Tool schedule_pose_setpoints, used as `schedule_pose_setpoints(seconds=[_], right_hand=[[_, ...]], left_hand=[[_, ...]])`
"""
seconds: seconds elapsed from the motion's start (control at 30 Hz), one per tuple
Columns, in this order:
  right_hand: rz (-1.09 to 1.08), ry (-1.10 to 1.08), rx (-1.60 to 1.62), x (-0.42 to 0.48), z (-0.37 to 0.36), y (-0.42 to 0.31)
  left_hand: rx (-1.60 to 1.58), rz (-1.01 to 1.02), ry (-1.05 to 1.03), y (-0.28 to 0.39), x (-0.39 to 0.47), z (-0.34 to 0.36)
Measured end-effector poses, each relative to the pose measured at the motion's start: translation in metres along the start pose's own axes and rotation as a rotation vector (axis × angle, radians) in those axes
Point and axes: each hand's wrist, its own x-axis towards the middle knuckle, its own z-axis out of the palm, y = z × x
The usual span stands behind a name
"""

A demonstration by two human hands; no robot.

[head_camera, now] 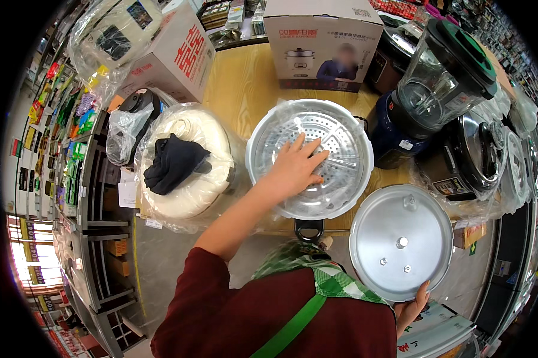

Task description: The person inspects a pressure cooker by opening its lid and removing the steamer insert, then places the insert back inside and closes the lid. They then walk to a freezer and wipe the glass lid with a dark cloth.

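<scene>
An aluminium pressure cooker pot (pixel 368 174) sits on the table near its front edge, its black handle (pixel 309 232) pointing towards me. Inside lies a perforated metal steamer plate (pixel 313 126) with clear plastic film about it. My left hand (pixel 295 168) is down in the pot's mouth with fingers spread over the plate; whether the fingertips pinch any film cannot be made out. At the lower right, my right hand (pixel 413 308) grips the rim of the round aluminium lid (pixel 385 223), whose face with a central knob and metal fittings is turned up.
Left of the pot stands a plastic-wrapped cream appliance (pixel 184 188) with a dark cloth (pixel 175 163) on top. Cartons (pixel 322 49) (pixel 175 53) stand behind. A blender (pixel 443 85) and electric cookers (pixel 456 156) crowd the right side. Shelves (pixel 90 179) line the left.
</scene>
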Motion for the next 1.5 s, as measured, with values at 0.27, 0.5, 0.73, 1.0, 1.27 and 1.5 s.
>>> schedule_pose_setpoints(seconds=[0.27,0.5,0.73,1.0,1.27,1.5], right_hand=[[-0.053,-0.088,0.048,0.000,-0.005,-0.014],[-0.098,-0.057,0.095,-0.007,0.006,-0.033],[-0.042,-0.125,0.109,-0.013,0.035,-0.041],[0.018,-0.269,0.100,-0.014,0.043,-0.039],[-0.001,-0.217,0.123,-0.010,0.039,-0.042],[-0.018,-0.255,0.161,-0.001,0.026,-0.038]], left_hand=[[-0.227,-0.050,0.172,-0.009,-0.001,-0.008],[-0.337,-0.161,0.533,-0.015,-0.015,-0.042],[0.002,-0.057,0.367,0.007,-0.011,0.001],[0.008,-0.173,0.234,-0.001,0.000,0.011],[-0.178,-0.237,0.120,-0.013,0.016,-0.001],[-0.785,-0.062,0.040,-0.029,0.020,-0.007]])
